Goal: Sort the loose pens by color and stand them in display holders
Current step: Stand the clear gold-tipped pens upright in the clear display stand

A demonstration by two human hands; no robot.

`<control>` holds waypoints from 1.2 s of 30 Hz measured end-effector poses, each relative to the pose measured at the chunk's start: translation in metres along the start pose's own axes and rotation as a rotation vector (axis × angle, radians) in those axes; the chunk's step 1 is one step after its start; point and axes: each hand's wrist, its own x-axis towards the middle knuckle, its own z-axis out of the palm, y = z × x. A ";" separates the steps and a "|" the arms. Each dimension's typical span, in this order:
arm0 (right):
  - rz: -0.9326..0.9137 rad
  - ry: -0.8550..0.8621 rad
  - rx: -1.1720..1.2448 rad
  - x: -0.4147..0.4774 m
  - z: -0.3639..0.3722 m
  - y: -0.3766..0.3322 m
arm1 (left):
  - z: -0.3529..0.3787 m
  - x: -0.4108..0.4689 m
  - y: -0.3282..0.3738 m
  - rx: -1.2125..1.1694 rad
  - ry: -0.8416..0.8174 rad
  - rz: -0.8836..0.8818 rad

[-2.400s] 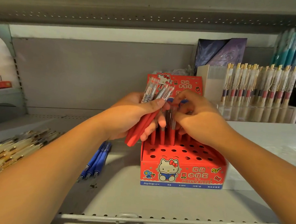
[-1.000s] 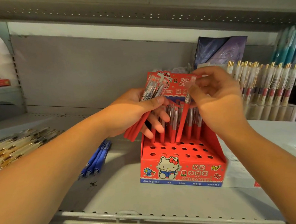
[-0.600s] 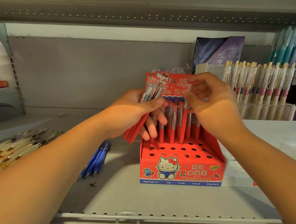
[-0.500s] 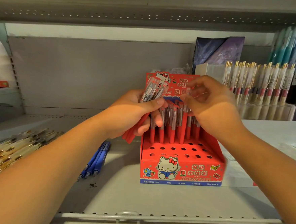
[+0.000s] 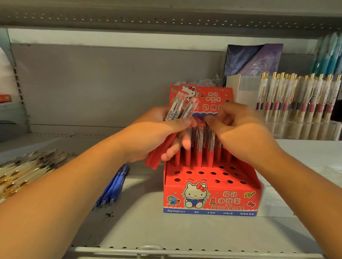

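here, left hand [image 5: 155, 134] grips slim red pens [image 5: 172, 127]

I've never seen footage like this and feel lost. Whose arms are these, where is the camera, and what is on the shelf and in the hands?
No machine here: these are a person's bare arms, filmed by a wide-angle camera on their head looking forward and down. The left hand grips a bundle of red pens. The right hand, fingers curled, is at the tops of the standing red pens in the red Hello Kitty holder on the shelf; blur hides whether it pinches one. Blue pens lie left of the holder, gold-trimmed pens farther left, and more gold-clipped pens stand at the back right.
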 end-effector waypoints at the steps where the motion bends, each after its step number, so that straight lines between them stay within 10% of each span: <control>1: -0.006 0.017 0.015 0.000 -0.001 0.000 | 0.001 0.000 0.000 0.000 -0.008 -0.005; 19: 0.031 0.051 1.014 -0.001 -0.015 -0.025 | 0.001 -0.002 0.003 -0.022 -0.062 -0.054; 36: 0.041 0.165 0.555 0.009 -0.020 -0.006 | 0.002 -0.003 0.011 -0.251 -0.063 -0.071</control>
